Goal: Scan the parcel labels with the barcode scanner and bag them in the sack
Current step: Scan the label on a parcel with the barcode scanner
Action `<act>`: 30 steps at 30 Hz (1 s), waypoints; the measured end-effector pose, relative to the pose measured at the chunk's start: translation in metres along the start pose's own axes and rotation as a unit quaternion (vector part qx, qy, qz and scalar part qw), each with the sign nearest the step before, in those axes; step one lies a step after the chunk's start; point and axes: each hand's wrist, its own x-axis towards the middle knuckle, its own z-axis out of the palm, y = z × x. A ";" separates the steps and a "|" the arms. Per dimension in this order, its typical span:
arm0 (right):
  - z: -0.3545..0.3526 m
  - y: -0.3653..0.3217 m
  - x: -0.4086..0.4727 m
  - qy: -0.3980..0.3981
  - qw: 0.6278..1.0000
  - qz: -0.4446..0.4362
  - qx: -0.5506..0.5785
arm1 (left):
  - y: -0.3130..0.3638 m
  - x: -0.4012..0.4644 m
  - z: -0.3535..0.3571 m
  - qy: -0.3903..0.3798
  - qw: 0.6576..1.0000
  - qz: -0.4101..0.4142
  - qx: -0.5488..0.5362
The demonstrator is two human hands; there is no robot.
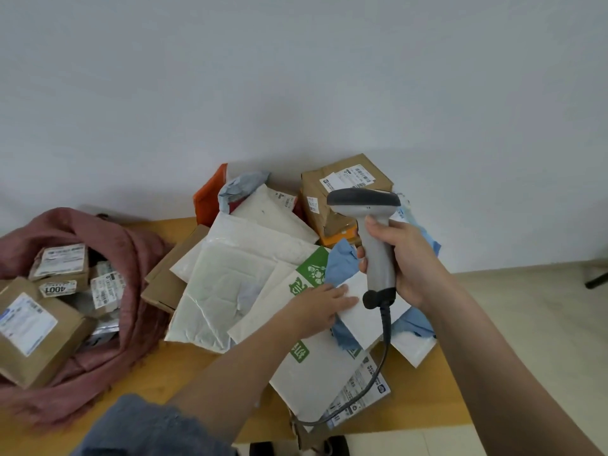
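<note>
right hand (403, 258) wrapped round barcode scanner (373, 232) grip, head upright above pile. left hand (324, 304) flat, fingers straight, pressing white label (358, 307) of blue parcel (342, 268) just below scanner. parcel's long axis runs left-right. left hand nearer; sack (131, 251) well off left, mouth open.

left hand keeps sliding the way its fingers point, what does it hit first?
The left hand lies flat, fingers pointing right across the blue parcel's white label. First in that line is probably the barcode scanner's dark base, held by the right hand. The scanner may be held higher, so the fingers could pass under.
</note>
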 end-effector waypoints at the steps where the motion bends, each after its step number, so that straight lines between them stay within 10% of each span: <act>1: 0.002 0.000 0.001 -0.002 1.000 0.000 0.002 | -0.002 -0.002 -0.002 0.010 1.000 -0.014 -0.024; 12: 0.033 -0.006 0.009 -0.018 0.999 -0.015 0.026 | -0.044 -0.055 -0.034 0.189 0.942 -0.153 -0.229; 30: 0.072 -0.005 0.016 -0.025 1.000 0.008 -0.008 | -0.070 -0.080 -0.042 0.199 0.928 -0.135 -0.284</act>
